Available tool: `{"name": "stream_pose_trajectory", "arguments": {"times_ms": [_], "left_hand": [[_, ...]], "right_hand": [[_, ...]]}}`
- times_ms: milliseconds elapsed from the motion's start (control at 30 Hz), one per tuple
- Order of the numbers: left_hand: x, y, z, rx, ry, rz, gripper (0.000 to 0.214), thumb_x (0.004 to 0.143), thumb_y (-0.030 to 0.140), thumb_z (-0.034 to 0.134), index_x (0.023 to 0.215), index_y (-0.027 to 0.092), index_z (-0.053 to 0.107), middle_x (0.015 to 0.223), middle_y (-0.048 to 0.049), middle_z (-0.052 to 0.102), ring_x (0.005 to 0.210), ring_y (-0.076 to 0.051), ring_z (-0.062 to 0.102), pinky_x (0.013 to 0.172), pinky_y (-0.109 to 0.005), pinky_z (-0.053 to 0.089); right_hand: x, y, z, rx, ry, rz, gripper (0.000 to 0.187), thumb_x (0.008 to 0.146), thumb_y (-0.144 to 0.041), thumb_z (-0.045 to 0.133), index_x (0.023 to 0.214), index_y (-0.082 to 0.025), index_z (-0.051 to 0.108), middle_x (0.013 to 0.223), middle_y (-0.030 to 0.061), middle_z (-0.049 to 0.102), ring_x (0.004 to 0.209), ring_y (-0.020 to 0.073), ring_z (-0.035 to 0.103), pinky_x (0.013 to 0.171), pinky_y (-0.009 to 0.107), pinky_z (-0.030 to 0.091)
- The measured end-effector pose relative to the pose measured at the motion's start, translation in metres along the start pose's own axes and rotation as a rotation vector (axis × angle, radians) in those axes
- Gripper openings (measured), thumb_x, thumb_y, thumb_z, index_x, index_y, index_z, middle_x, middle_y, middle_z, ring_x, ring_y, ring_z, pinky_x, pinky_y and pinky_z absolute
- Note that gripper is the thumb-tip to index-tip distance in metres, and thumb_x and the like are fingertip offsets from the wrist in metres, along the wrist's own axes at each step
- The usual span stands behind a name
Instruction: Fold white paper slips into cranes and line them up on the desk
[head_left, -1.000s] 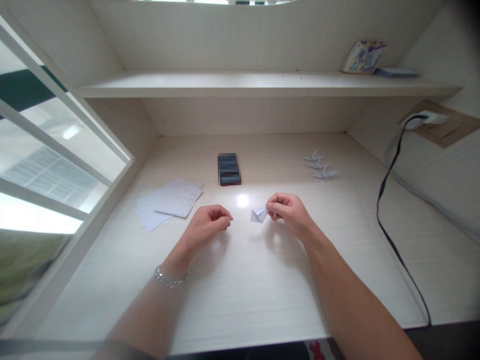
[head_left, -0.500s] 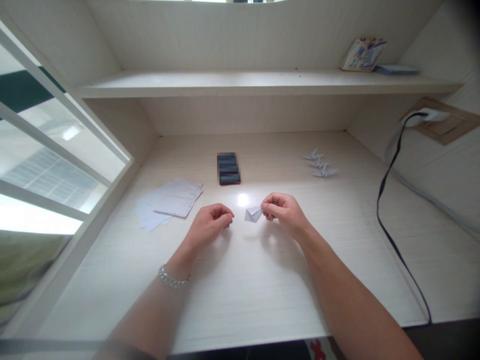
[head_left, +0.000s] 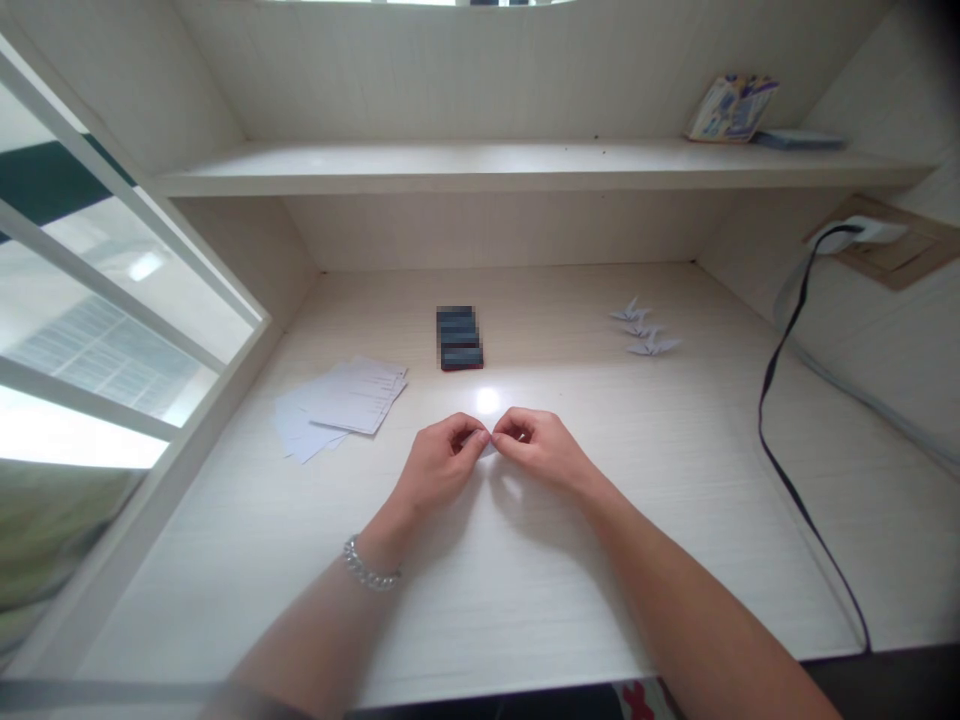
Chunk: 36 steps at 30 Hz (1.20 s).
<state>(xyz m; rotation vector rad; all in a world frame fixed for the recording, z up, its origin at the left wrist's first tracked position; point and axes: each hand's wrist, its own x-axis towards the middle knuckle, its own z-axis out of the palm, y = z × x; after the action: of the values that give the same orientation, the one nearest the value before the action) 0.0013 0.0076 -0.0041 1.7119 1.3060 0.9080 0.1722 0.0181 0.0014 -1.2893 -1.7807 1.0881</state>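
My left hand (head_left: 439, 465) and my right hand (head_left: 540, 452) meet at the middle of the pale wooden desk (head_left: 525, 560). Both pinch a small folded white paper piece (head_left: 487, 447), which is almost hidden between the fingertips. A silver bracelet (head_left: 369, 570) circles my left wrist. Both hands hover just above the desk surface.
A fanned stack of white paper sheets (head_left: 341, 402) lies left of my hands. A dark blurred block (head_left: 459, 338) sits behind them. Three folded paper cranes (head_left: 643, 330) rest at the back right. A black cable (head_left: 787, 400) runs down the right side. A booklet (head_left: 731, 108) leans on the shelf.
My right hand carried the folded paper leftward and my left hand moved right to meet it. Both hands now pinch the paper together.
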Motion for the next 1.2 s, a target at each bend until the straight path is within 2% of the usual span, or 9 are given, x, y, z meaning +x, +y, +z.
{"name": "stream_pose_trajectory", "arguments": {"times_ms": [167,367,600,767,967,1100,1200], "left_hand": [[0.003,-0.001,-0.004,-0.048,0.029,-0.043,0.022,0.079,0.036,0.054,0.076,0.016,0.062,0.071,-0.0026,0.062,0.063,-0.013,0.053,0.058,-0.024,0.04],[0.006,-0.005,-0.004,-0.129,0.031,-0.073,0.022,0.076,0.036,0.057,0.075,0.015,0.063,0.067,-0.0021,0.061,0.059,-0.012,0.052,0.054,-0.023,0.04],[0.006,-0.009,-0.009,-0.198,0.084,-0.101,0.023,0.077,0.038,0.057,0.079,0.015,0.062,0.071,-0.0032,0.062,0.063,-0.013,0.055,0.058,-0.023,0.043],[0.006,-0.008,-0.005,-0.243,0.089,-0.113,0.026,0.076,0.039,0.059,0.079,0.014,0.063,0.072,-0.005,0.064,0.065,-0.014,0.057,0.059,-0.025,0.046],[0.005,-0.003,0.001,-0.367,-0.017,-0.16,0.026,0.076,0.039,0.06,0.079,0.014,0.063,0.074,-0.0056,0.065,0.067,-0.015,0.06,0.061,-0.027,0.05],[0.003,-0.001,0.001,-0.303,-0.111,-0.125,0.025,0.078,0.038,0.058,0.082,0.014,0.064,0.075,-0.006,0.066,0.067,-0.014,0.06,0.063,-0.027,0.049],[0.002,-0.001,0.001,-0.283,-0.111,-0.12,0.026,0.079,0.038,0.057,0.085,0.014,0.064,0.076,-0.006,0.066,0.067,-0.014,0.06,0.062,-0.026,0.049]], "right_hand": [[0.001,0.001,-0.007,-0.025,-0.007,0.036,0.009,0.067,-0.018,0.052,0.061,-0.017,0.059,0.059,-0.0022,0.056,0.057,0.0113,0.048,0.052,0.022,0.034],[0.002,0.007,-0.014,0.017,-0.04,0.066,0.01,0.065,-0.018,0.053,0.064,-0.016,0.062,0.059,-0.0019,0.056,0.056,0.0114,0.047,0.05,0.022,0.033],[0.004,0.01,-0.017,0.174,-0.003,0.087,0.012,0.072,-0.023,0.054,0.072,-0.015,0.063,0.066,0.002,0.062,0.06,0.0134,0.054,0.056,0.025,0.041],[0.003,0.005,-0.007,0.263,-0.024,0.067,0.017,0.075,-0.032,0.058,0.075,-0.016,0.063,0.068,0.0022,0.062,0.061,0.0133,0.055,0.059,0.026,0.043],[0.006,0.013,0.0,0.445,0.054,0.101,0.018,0.075,-0.033,0.06,0.076,-0.015,0.062,0.066,0.0014,0.06,0.06,0.0127,0.056,0.057,0.025,0.045],[0.007,0.015,0.001,0.473,0.118,0.084,0.022,0.076,-0.037,0.061,0.079,-0.015,0.063,0.07,0.0028,0.062,0.063,0.0133,0.056,0.056,0.025,0.045],[0.006,0.012,0.002,0.47,0.117,0.06,0.023,0.076,-0.036,0.06,0.083,-0.015,0.064,0.073,0.0038,0.063,0.065,0.0136,0.057,0.056,0.025,0.045]]}}
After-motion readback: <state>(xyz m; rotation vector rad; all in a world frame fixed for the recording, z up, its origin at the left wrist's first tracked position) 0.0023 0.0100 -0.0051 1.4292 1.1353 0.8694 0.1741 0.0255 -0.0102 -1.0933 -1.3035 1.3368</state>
